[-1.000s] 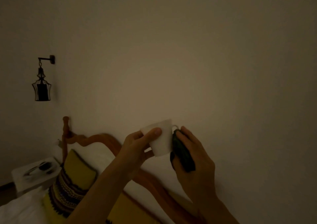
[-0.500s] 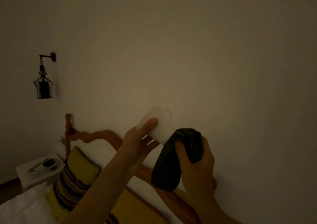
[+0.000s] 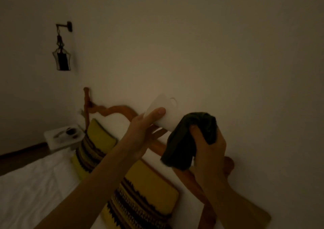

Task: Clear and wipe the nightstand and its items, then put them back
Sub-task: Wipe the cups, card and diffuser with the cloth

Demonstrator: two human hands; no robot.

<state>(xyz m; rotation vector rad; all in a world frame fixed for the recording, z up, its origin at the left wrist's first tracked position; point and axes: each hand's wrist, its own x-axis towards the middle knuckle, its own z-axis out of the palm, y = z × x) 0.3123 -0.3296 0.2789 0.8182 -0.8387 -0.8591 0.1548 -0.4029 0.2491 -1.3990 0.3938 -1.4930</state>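
Mug [image 3: 165,114] tilted, base hidden behind dark cloth [image 3: 189,141]; dim pic.

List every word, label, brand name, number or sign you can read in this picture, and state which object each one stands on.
None can be read.
White cup in the left hand: plain, no print visible.
Dark cloth in the right hand: no label visible.
Items on the far nightstand: too dim and small to tell.
Wall lantern: no sign.

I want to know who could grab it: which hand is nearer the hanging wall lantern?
The left. The left hand, holding the white cup, is below and right of the lantern. The right hand, gripping the dark cloth, is farther right.
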